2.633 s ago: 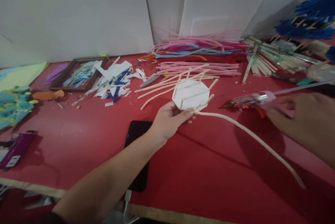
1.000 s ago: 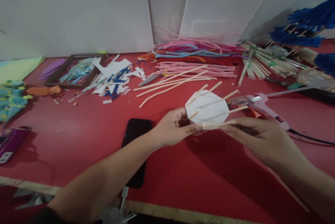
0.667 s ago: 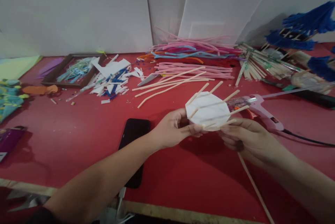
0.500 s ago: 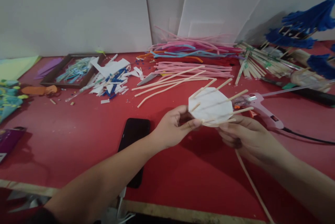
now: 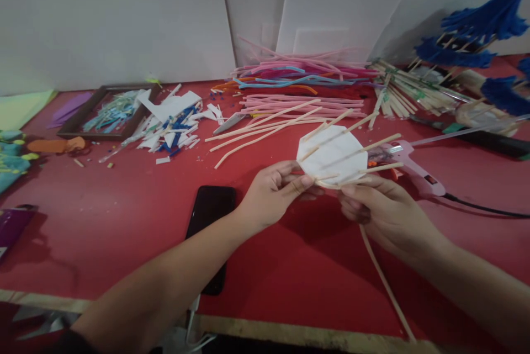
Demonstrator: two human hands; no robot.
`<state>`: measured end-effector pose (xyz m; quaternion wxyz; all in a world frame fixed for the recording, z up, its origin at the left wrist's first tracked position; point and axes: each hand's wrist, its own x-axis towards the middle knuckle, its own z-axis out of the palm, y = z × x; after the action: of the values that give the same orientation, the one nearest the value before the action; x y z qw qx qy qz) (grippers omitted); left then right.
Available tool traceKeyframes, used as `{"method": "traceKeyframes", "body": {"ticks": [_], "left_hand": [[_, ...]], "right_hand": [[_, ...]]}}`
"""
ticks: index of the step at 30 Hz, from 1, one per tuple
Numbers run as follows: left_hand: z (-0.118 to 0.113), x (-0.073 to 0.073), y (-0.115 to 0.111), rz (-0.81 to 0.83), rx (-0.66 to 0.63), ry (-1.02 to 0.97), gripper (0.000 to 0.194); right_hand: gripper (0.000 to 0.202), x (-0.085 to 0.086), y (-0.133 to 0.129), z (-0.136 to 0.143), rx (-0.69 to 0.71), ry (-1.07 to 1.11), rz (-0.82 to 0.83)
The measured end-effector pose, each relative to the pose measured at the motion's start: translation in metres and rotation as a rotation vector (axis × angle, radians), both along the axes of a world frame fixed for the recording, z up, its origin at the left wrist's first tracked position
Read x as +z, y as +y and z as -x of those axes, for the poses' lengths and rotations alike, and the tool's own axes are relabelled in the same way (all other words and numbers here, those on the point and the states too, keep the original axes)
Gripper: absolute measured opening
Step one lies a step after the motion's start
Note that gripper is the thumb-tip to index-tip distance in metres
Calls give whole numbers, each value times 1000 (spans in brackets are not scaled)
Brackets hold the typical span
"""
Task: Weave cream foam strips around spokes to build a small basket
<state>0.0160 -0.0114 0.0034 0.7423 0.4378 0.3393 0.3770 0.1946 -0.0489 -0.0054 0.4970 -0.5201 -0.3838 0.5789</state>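
Note:
Between both hands, above the red table, is a white many-sided disc with several short tan sticks standing out around its rim. My left hand pinches the disc's near left edge between thumb and fingers. At the near right edge, my right hand is closed on the rim and on a long tan strip. The strip runs along the near rim, passes under my right hand and hangs toward the table's front edge. My right fingertips are partly hidden.
A pink glue gun with a black cord lies right of the disc. Behind are tan strips, pink strips and bundled sticks. A black phone, paper scraps and a brown frame lie to the left.
Both hands and the disc have shifted slightly up in view, and the disc appears a little turned. The hanging end of the long strip has swung left.

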Motion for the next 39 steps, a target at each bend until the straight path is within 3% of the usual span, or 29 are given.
{"method": "traceKeyframes", "body": {"ticks": [18, 25, 32, 39], "left_hand": [[1, 0, 2, 125, 42, -1, 46], [-1, -1, 1, 137, 66, 12, 44], [-1, -3, 1, 135, 42, 27, 36], [-4, 0, 1, 194, 34, 1, 40]], "right_hand": [[48, -4, -3, -2, 17, -94, -61], [48, -4, -4, -5, 46, -322, -71], [50, -4, -3, -1, 23, -160, -33], [52, -4, -6, 3, -9, -154, -10]]}}
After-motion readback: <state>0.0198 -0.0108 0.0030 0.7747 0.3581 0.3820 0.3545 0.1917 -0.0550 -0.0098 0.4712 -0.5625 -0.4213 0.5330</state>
